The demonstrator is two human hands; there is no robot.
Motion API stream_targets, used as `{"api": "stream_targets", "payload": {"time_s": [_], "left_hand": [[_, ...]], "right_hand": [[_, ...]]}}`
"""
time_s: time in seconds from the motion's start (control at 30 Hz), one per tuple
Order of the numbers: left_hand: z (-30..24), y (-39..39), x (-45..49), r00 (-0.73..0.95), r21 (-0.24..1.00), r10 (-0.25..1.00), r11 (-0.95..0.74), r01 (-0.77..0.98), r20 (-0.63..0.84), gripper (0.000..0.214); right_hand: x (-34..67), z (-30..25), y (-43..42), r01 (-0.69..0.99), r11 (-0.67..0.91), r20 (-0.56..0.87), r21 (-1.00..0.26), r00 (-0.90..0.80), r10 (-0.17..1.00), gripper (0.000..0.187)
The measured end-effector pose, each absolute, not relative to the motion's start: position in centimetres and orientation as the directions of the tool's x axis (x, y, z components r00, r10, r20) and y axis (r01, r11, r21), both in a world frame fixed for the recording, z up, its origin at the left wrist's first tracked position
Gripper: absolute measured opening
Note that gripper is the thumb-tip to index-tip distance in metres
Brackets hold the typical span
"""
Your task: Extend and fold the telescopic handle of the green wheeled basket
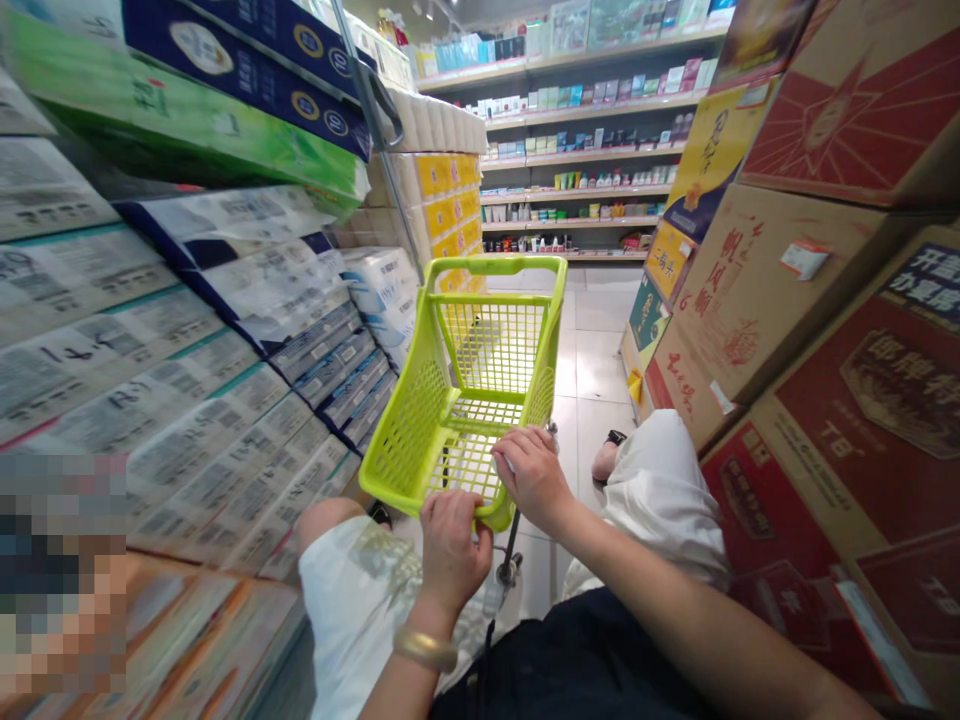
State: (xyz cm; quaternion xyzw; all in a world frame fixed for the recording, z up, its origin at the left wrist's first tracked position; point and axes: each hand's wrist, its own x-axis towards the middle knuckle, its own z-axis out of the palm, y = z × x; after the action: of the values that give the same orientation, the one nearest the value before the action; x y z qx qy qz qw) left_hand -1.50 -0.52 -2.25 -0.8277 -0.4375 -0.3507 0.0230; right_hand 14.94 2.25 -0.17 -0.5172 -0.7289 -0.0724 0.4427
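A lime-green plastic shopping cart (491, 412) stands between my knees, its grid floor and slotted sides showing. Its near rim is in the grip of my left hand (454, 535), fingers curled over the edge; a gold bangle sits on that wrist. My right hand (531, 478) is closed over the rim at the near right corner, its fingers bent inward above the basket. At the far end rises a raised green handle bar (495, 265). A small caster wheel (508, 570) shows below the basket, near my left hand.
Wrapped paper packs (172, 420) are stacked high on the left. Cardboard cartons (780, 290) form a wall on the right. A tiled aisle floor (600, 360) runs toward shelves (585, 145) of boxes and bottles. A pixelated patch covers the lower left.
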Motion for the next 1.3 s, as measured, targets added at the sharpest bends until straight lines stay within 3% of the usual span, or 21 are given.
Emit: {"api": "stream_targets", "payload": {"time_s": [0.37, 0.6, 0.87, 1.07, 1.3], "left_hand": [[-2.1, -0.5, -1.6, 0.384, 0.248, 0.69, -0.629, 0.736, 0.613, 0.025], [-2.3, -0.3, -1.6, 0.391, 0.233, 0.684, -0.632, 0.74, 0.616, 0.02], [-2.0, -0.1, -1.1, 0.391, 0.262, 0.69, -0.64, 0.722, 0.609, 0.024], [-2.0, -0.1, -1.6, 0.376, 0.302, 0.691, -0.649, 0.698, 0.617, 0.019], [-1.7, -0.1, -1.7, 0.37, 0.325, 0.7, -0.647, 0.69, 0.611, 0.021]], "right_hand": [[14.8, 0.2, 2.6, 0.854, 0.444, 0.705, -0.269, -0.139, 0.695, 0.018], [14.2, -0.4, 1.3, 0.793, 0.553, 0.707, -0.253, -0.239, 0.665, 0.018], [14.9, -0.1, 1.9, 0.795, 0.504, 0.704, -0.337, -0.142, 0.695, 0.019], [14.6, -0.3, 1.3, 0.769, 0.568, 0.712, -0.292, -0.222, 0.666, 0.018], [15.1, 0.1, 2.7, 0.787, 0.519, 0.717, -0.333, -0.145, 0.682, 0.019]]}}
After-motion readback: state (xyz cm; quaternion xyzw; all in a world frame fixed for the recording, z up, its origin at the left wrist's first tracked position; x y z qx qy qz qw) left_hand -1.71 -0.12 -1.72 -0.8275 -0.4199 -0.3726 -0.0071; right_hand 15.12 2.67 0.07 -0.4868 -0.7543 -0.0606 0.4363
